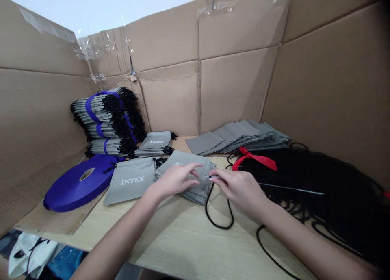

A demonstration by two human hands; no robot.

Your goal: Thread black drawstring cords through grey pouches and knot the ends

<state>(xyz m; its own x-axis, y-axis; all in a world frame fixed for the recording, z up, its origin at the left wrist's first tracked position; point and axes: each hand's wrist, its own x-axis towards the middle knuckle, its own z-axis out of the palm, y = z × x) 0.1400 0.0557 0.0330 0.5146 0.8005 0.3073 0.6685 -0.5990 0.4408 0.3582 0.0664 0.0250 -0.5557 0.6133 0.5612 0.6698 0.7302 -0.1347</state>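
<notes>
My right hand [240, 186] is closed in a pinch around a long thin metal rod [292, 189], whose tip shows just ahead of the fingertips. Below those fingers hangs a loop of black cord [224, 227]; whether the cord is also pinched I cannot tell. My left hand [179, 177] is over a stack of grey fabric pouches [195, 194], thumb and fingers apart with nothing visible between them. Left of it, a grey drawstring pouch [132, 181] printed INTEX lies flat. The rod's tip is close to the stack's right edge; contact is unclear.
Purple-banded pouch bundles [106, 121] stand back left, behind a purple ribbon roll [82, 182]. A smaller pouch stack [155, 144] sits mid-back. Grey fabric pieces [237, 135] fan out at back right. Black cords [335, 182] with a red tie [258, 160] fill the right. Cardboard walls [170, 93] enclose the table.
</notes>
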